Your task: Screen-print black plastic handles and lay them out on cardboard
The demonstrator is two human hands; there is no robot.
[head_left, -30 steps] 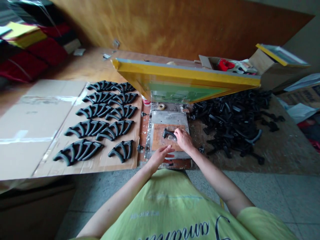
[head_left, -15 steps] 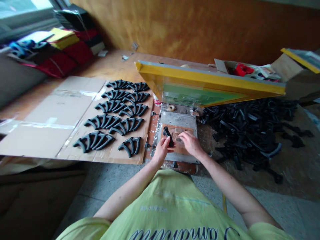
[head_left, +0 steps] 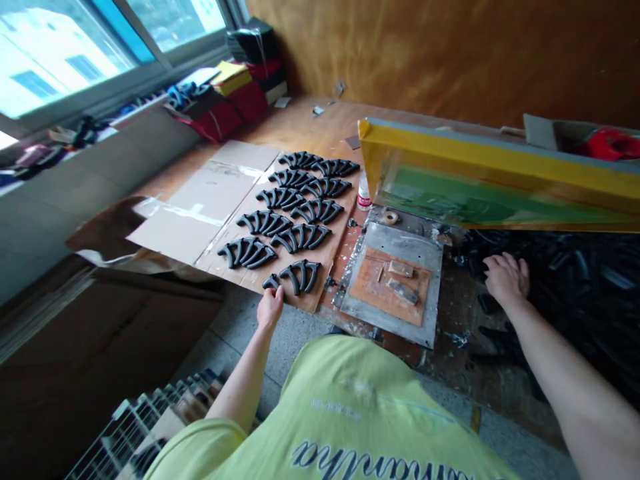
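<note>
My left hand [head_left: 271,308] is closed on the end of a curved black plastic handle [head_left: 273,281] at the front edge of the cardboard [head_left: 240,223]. Beside it stands a short row of similar black handles [head_left: 301,277], and several more rows fan out behind. My right hand [head_left: 507,277] is over the pile of black handles [head_left: 565,280] on the right, fingers apart and pointing down; I see nothing held in it. Between my hands, the metal plate [head_left: 425,333] carries a brown board [head_left: 367,293] with two small blocks fixed on it.
A yellow-edged screen frame [head_left: 500,150] with green mesh stands tilted up behind the plate. A roll of tape [head_left: 390,217] and a small white-and-red bottle [head_left: 364,193] are near its left end. Boxes and folders [head_left: 230,107] lie at the back left by the window.
My left hand has carried the black handle from the board to the cardboard on the left. My right hand has moved right to the pile. The view has turned left.
</note>
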